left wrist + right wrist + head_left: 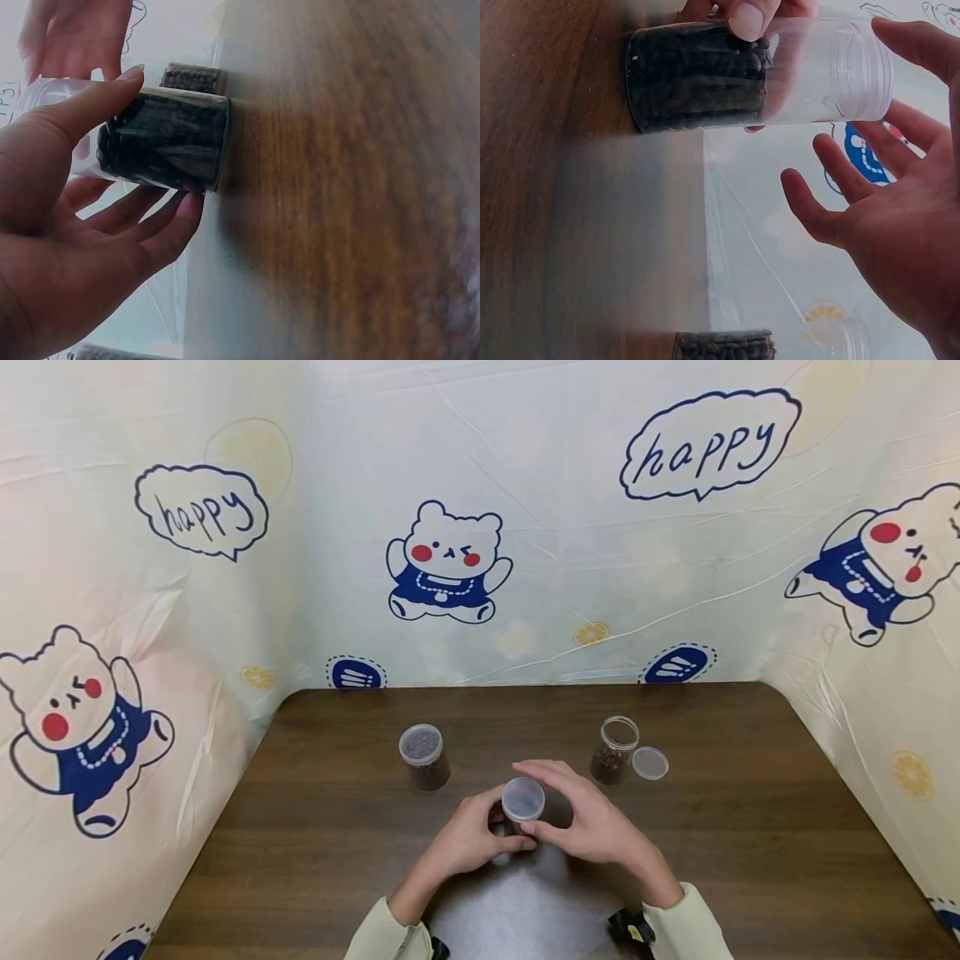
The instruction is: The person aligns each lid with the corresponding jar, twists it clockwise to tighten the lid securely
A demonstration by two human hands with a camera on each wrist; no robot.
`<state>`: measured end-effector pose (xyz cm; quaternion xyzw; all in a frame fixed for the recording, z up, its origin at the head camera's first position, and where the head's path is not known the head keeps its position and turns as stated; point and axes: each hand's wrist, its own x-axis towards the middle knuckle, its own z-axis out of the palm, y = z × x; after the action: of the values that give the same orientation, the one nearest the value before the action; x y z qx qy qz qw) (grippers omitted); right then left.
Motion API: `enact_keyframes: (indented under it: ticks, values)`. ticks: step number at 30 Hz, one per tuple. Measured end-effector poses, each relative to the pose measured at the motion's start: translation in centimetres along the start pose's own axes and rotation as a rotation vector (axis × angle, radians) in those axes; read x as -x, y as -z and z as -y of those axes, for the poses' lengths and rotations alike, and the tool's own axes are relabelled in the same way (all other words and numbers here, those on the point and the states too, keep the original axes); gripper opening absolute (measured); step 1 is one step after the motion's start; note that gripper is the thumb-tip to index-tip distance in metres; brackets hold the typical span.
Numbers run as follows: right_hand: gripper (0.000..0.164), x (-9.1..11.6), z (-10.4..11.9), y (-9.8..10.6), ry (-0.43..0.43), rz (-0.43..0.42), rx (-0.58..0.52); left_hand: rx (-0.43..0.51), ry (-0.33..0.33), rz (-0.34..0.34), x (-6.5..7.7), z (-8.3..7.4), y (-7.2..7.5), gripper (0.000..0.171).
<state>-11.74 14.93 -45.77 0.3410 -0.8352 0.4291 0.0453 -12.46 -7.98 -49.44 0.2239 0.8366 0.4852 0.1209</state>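
A clear jar (522,822) partly filled with dark beans stands upright in front of me, its base right at the table top. A translucent lid (522,798) sits on its mouth. My left hand (474,837) grips the jar's side, thumb (97,105) across the near face and fingers curled round behind. My right hand (588,814) is beside the lid, with the thumb at the rim and the other fingers spread apart. In the right wrist view, the beans (697,79) reach a little over half of the jar.
A lidded jar of dark grains (425,758) stands back left on the brown wooden table (337,860). Back right is an uncovered jar of beans (615,750), with a loose translucent lid (650,763) lying beside it. A printed cloth (562,568) hangs behind the table.
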Motion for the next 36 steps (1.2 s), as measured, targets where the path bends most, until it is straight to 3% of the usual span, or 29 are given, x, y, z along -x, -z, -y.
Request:
enact_keyframes:
  ticks: [6,18,23,27,31,36]
  values:
    - [0.058,0.0,0.0,-0.1,0.017,-0.004,0.004,-0.013,0.001,-0.002,0.0,0.1,-0.1,0.057]
    - [0.060,-0.4,0.2,-1.2,-0.038,-0.082,0.013,0.015,0.001,0.027,0.0,0.1,0.0,0.056]
    - [0.073,-0.3,0.3,-1.3,-0.089,-0.066,0.013,0.035,-0.007,0.033,0.0,0.1,0.0,0.059]
    - [0.082,-0.1,0.2,-0.8,-0.055,-0.037,-0.005,0.032,-0.006,0.025,0.0,0.1,-0.1,0.059]
    - [0.078,0.0,0.2,-0.5,-0.017,-0.022,0.009,0.059,0.008,0.033,0.1,0.1,-0.1,0.061]
    - [0.071,-0.2,0.3,-0.7,-0.043,-0.056,0.034,0.053,0.012,0.033,0.1,0.1,-0.1,0.062]
